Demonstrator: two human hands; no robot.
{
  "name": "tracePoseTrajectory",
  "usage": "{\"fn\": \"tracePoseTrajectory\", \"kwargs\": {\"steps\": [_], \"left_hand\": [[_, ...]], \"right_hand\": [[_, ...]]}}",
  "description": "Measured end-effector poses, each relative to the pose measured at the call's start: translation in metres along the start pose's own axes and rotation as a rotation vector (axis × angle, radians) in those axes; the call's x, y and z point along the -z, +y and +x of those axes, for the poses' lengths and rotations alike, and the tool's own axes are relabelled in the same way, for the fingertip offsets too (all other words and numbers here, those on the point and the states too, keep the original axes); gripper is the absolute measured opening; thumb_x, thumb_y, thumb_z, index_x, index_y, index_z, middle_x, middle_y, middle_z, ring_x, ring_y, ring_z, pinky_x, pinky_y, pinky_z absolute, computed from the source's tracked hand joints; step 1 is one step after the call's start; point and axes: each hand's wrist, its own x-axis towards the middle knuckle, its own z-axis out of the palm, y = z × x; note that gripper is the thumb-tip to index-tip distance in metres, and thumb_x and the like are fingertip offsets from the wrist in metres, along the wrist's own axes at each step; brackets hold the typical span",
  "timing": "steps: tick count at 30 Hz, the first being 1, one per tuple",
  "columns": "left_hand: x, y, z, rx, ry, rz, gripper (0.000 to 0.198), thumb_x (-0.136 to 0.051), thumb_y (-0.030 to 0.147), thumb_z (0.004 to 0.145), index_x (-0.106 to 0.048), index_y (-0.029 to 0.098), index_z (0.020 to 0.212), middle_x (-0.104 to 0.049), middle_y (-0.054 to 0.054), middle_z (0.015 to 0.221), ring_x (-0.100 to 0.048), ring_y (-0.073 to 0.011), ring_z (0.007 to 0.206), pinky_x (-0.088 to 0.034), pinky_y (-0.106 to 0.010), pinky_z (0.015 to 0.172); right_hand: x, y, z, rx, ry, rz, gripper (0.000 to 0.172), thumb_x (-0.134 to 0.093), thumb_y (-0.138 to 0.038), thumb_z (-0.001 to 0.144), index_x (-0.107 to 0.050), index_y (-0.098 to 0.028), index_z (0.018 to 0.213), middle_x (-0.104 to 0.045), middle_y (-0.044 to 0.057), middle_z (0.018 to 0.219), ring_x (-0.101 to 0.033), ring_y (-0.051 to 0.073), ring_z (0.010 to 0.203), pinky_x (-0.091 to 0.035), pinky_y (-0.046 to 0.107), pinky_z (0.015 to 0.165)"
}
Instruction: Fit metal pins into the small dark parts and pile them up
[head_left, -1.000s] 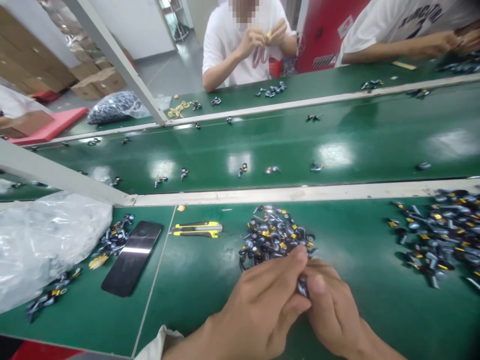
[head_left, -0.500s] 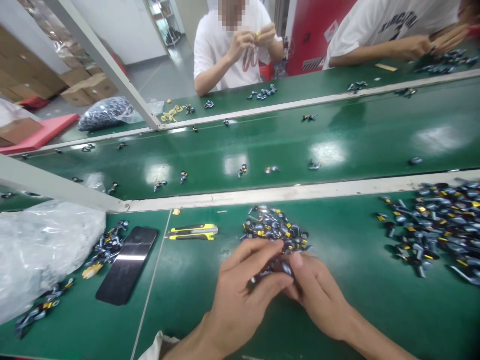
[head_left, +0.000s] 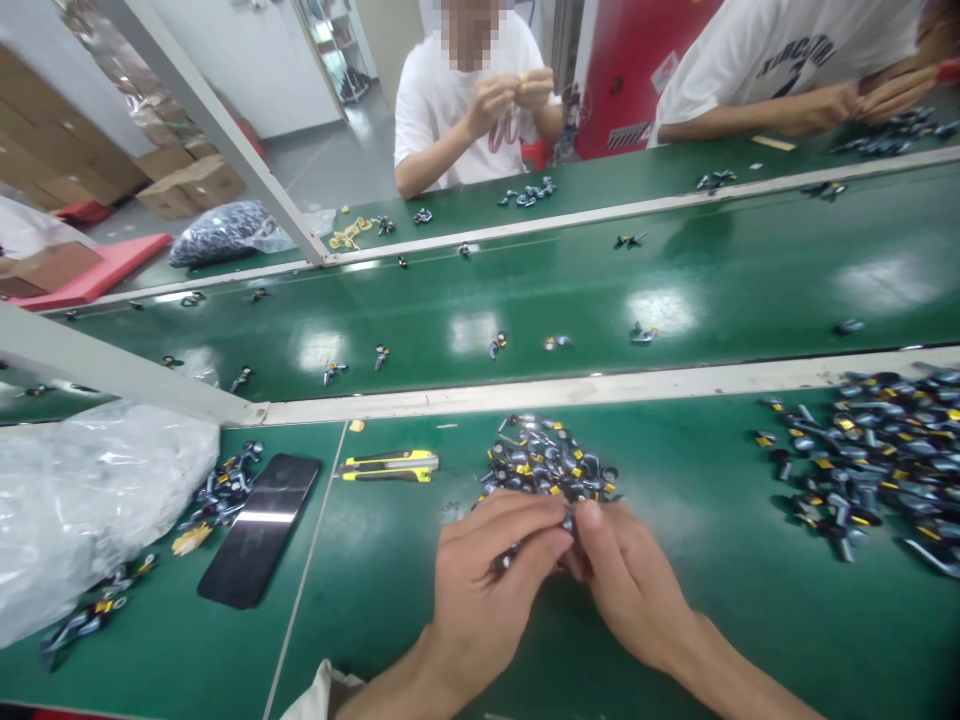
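Observation:
My left hand (head_left: 487, 580) and my right hand (head_left: 637, 580) meet at the bench's near middle. Their fingertips pinch a small dark, shiny metal part (head_left: 568, 522), mostly covered by the fingers. Another dark piece (head_left: 507, 557) shows between the thumb and curled fingers of my left hand. Just beyond the hands lies a heap of similar small parts (head_left: 547, 455), dark metallic with yellow bits.
A yellow-black utility knife (head_left: 388, 465) and a black phone (head_left: 259, 530) lie left, beside a clear plastic bag (head_left: 97, 500). A larger heap of parts (head_left: 885, 450) sits right. Beyond a white rail (head_left: 480, 396), a green belt (head_left: 420, 300) carries scattered parts. Two people (head_left: 465, 120) work opposite.
The fingers of both hands have closed in further around the small part, covering more of it. Parts on the belt have shifted to the right. The view has moved slightly.

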Motion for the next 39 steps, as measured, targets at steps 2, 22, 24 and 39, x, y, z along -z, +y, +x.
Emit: {"fn": "tracePoseTrajectory", "kwargs": {"steps": [2,22,24,39], "left_hand": [[-0.001,0.001,0.000,-0.035,0.003,-0.020,0.016,-0.075,0.009,0.086,-0.080,0.020,0.097,-0.082,-0.006,0.093,-0.077,-0.0187,0.084,-0.065,-0.031,0.082],[-0.003,-0.004,-0.004,-0.146,-0.027,0.052,0.026,-0.069,0.001,0.086,-0.078,0.015,0.107,-0.079,-0.010,0.101,-0.075,-0.0179,0.089,-0.063,-0.029,0.081],[0.000,-0.005,-0.001,-0.065,-0.057,0.058,0.022,-0.070,0.004,0.086,-0.080,0.015,0.102,-0.080,-0.009,0.099,-0.076,-0.0165,0.088,-0.062,-0.025,0.082],[0.000,-0.018,-0.001,0.418,-0.337,-0.732,0.020,-0.082,0.026,0.083,-0.068,0.021,0.095,-0.069,-0.006,0.118,-0.066,-0.0192,0.114,-0.053,-0.030,0.099]], "right_hand": [[-0.001,0.001,0.000,0.111,0.068,-0.080,0.059,-0.021,-0.034,0.111,-0.039,-0.022,0.057,-0.045,-0.003,0.049,-0.041,0.011,0.044,-0.030,0.028,0.049],[-0.007,-0.007,0.001,-0.513,0.052,0.371,0.066,-0.036,-0.064,0.101,-0.028,-0.026,0.048,-0.027,-0.006,0.044,-0.029,0.011,0.044,-0.025,0.030,0.047],[-0.006,-0.006,0.003,-0.543,0.055,0.328,0.066,-0.036,-0.065,0.100,-0.028,-0.026,0.048,-0.029,-0.005,0.043,-0.031,0.011,0.044,-0.026,0.030,0.048],[0.003,-0.006,-0.009,-0.361,-0.151,0.253,0.057,-0.028,-0.050,0.107,-0.036,-0.023,0.058,-0.034,-0.006,0.052,-0.034,0.012,0.049,-0.027,0.029,0.049]]}}
